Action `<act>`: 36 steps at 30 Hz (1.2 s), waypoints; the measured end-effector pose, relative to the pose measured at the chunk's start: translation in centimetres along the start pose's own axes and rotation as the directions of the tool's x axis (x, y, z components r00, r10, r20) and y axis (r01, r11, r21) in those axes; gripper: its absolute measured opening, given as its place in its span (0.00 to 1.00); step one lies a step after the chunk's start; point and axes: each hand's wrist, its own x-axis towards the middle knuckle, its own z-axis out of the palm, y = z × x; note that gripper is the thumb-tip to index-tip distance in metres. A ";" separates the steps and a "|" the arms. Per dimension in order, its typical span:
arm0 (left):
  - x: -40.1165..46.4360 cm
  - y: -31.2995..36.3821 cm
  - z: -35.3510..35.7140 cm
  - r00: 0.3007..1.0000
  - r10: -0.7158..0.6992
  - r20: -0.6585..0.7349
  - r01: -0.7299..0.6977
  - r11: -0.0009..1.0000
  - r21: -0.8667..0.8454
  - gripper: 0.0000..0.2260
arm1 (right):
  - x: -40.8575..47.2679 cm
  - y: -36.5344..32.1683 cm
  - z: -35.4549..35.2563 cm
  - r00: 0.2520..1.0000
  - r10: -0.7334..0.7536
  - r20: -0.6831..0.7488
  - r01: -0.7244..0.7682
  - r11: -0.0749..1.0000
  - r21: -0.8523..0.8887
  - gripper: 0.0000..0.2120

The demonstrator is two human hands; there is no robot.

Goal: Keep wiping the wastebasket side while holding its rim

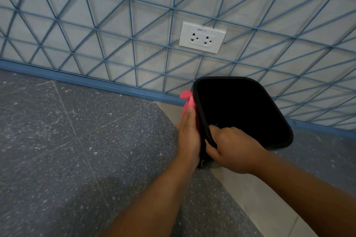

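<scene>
The black bin (pixel 250 113) is tipped toward the camera, so its dark mouth faces up and nothing can be made out inside. It sits low, near the floor (pixel 77 140) and close to the wall (pixel 96 25).

The right hand (pixel 229 148) grips the near rim: the fingers (pixel 214 131) curl over the edge into the bin, with the thumb outside, pinching the rim between them.

The left hand (pixel 189 134) lies flat along the bin's outer left side, its fingers straight and pressed together, holding a pink cloth (pixel 187 100) against the wall of the bin. The cloth sticks out past the fingertips near the upper rim.

As a judgement, wiping the outside of the bin is under way on the left side. How much is already clean is hard to say, since the black surface shows no clear marks and the far and right sides are turned away. The inside looks untouched by the cloth at this moment.

Behind is a white socket (pixel 202 37) set among blue lines on the wall, and a blue skirting (pixel 77 79) below
</scene>
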 end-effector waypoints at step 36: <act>0.0 -0.2 -0.9 0.993 -0.118 0.007 0.118 0.991 -0.063 0.23 | -0.1 -0.2 -0.3 1.000 -0.005 0.019 0.005 1.000 -0.011 0.10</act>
